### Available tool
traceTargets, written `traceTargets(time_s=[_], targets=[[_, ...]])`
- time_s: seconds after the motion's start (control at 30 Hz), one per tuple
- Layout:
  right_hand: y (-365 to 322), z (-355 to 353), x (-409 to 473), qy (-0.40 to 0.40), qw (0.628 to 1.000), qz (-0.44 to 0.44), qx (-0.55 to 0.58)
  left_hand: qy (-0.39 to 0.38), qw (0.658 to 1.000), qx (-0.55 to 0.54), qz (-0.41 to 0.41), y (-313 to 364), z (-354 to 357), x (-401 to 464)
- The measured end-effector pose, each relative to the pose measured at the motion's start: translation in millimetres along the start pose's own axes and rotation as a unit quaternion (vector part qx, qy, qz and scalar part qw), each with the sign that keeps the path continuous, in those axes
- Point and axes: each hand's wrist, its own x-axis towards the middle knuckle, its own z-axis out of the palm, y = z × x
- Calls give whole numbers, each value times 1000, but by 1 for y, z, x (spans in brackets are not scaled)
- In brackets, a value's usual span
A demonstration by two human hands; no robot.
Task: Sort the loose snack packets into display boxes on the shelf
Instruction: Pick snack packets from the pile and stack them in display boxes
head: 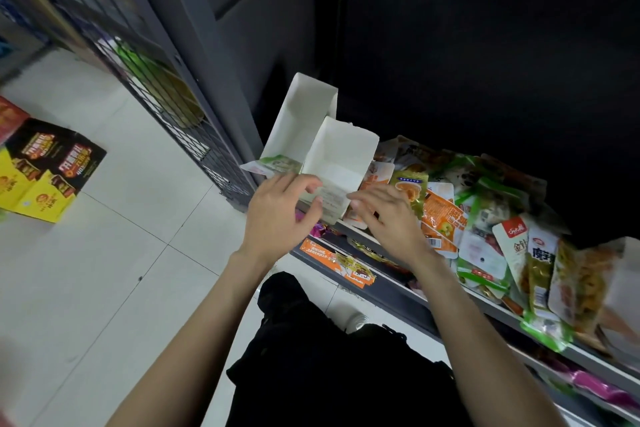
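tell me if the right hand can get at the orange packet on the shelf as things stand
Probably yes. The right hand hovers just left of the orange packet, which lies on top of the pile with nothing over it, and its fingers look free.

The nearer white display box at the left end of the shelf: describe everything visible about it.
The nearer white display box looks like plain folded cardboard, open-topped, with nothing visible inside. It sits at the shelf's front left, beside a second, taller white box. The left hand touches its front wall; the right hand hovers close beside it. Loose snack packets lie piled to its right.
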Motion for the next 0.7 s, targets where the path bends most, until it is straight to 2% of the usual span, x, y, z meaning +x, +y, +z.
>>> traceTargets(time_s=[0.1, 0.17, 0.23, 0.33, 0.43, 0.5, 0.6, 0.7], targets=[[23, -14, -31, 89, 994, 60, 9, 25, 995, -87, 31, 41, 14, 3], [43, -21, -56, 147, 983, 101, -45, -21, 992, -116, 47, 62, 39, -1], [64, -24, -80, 171, 966, 162, -101, -97, 988, -118, 17, 77, 71, -5], [88, -25, -106, 125, 948, 240, -166, -213, 975, -51, -49, 88, 117, -5], [99, -29, -115, 25, 952, 251, -174, -278, 956, 24, -95, 95, 149, 1], [102, -31, -117, -16, 950, 250, -187, -305, 944, 71, -109, 100, 163, 4], [104, -33, -119, -32, 948, 241, -204, -327, 930, 132, -105, 104, 175, 6], [104, -35, -118, -24, 951, 239, -192, -319, 934, 115, -112, 107, 172, 10]])
